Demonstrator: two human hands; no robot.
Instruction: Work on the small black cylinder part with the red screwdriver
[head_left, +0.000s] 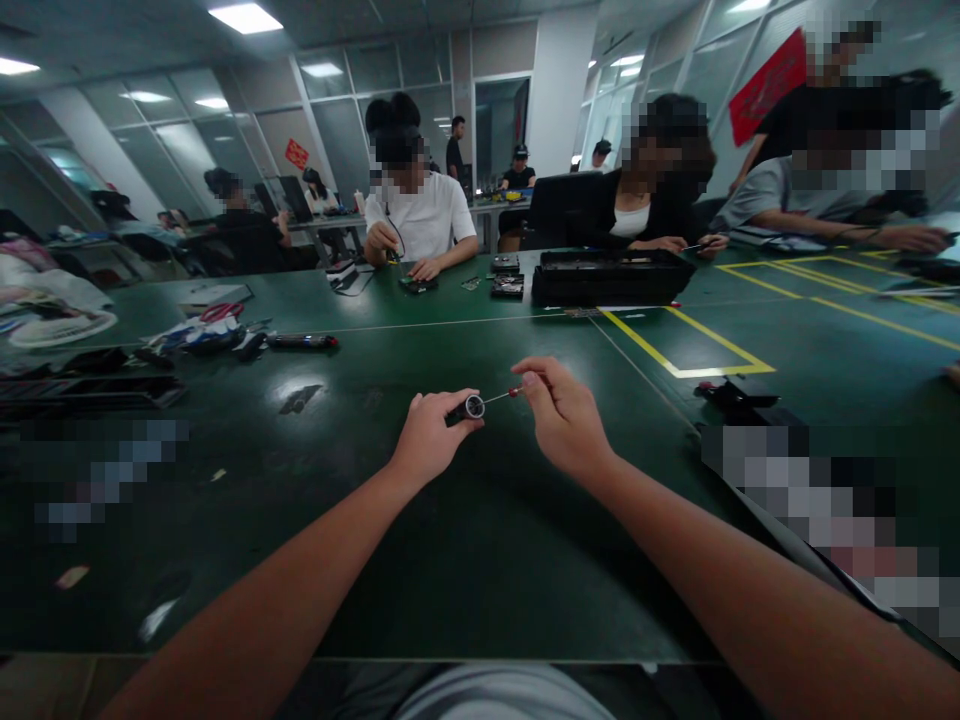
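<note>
My left hand is closed around a small black cylinder with a pale ring at its round end, which faces right and toward me. What the cylinder is I cannot make out. In my right hand, thumb and fingers pinch the red handle of a thin screwdriver. Its metal shaft points left, with the tip at or just inside the cylinder's round end; whether it touches anything there is too small to tell. Both hands are held above the green tabletop.
A black marker-like tool and a pile of cables and tools lie at the left. Across the table stands a long black case. Co-workers sit opposite, one in a white shirt. Black parts lie at the right.
</note>
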